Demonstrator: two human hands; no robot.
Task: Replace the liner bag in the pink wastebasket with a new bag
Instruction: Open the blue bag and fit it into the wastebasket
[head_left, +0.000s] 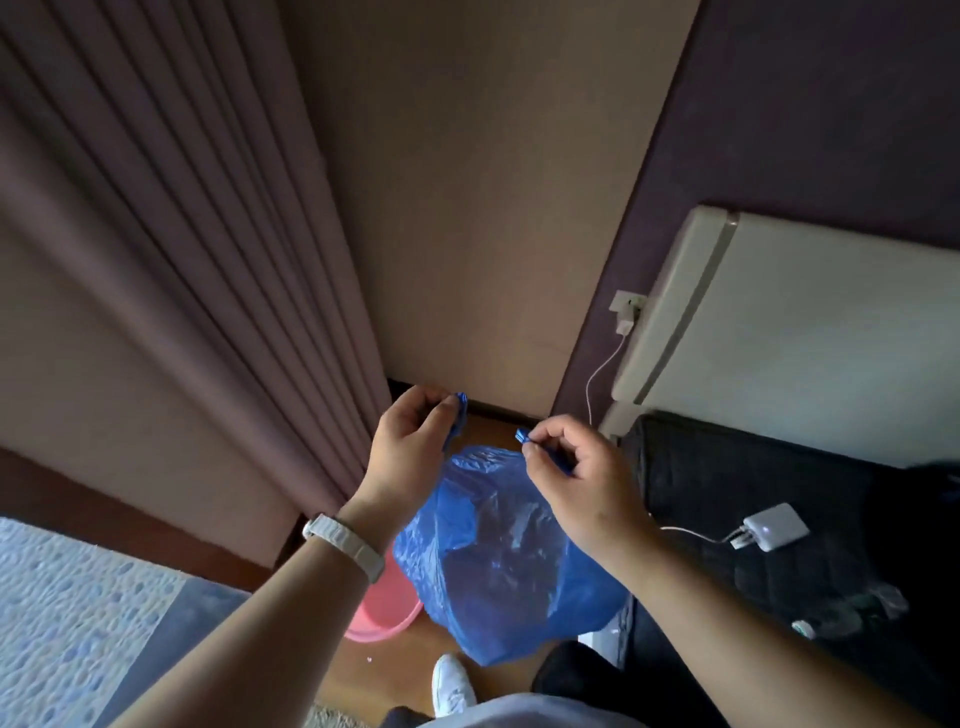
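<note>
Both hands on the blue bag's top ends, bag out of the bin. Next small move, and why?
Probably cross the two ends and knot them. The left hand and right hand each pinch one top end of the blue bag, which hangs bulging above the floor, clear of the pink wastebasket. Its mouth looks untied, so closing it comes first.

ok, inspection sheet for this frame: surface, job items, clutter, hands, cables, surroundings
Surface: wood floor, small pale specks on it.
Job's things: blue bag lifted, bulging, held by its two top ends; pink bin on the floor, partly behind bag and left arm; liner state not visible.
Clutter: plastic bottle lying on dark bedding.
Hands: left hand and right hand each pinch one bag end, apart.
Cables: white cable from wall plug; charger with leads on the bedding.
Surroundings: curtain, patterned mat, white shoe.
</note>
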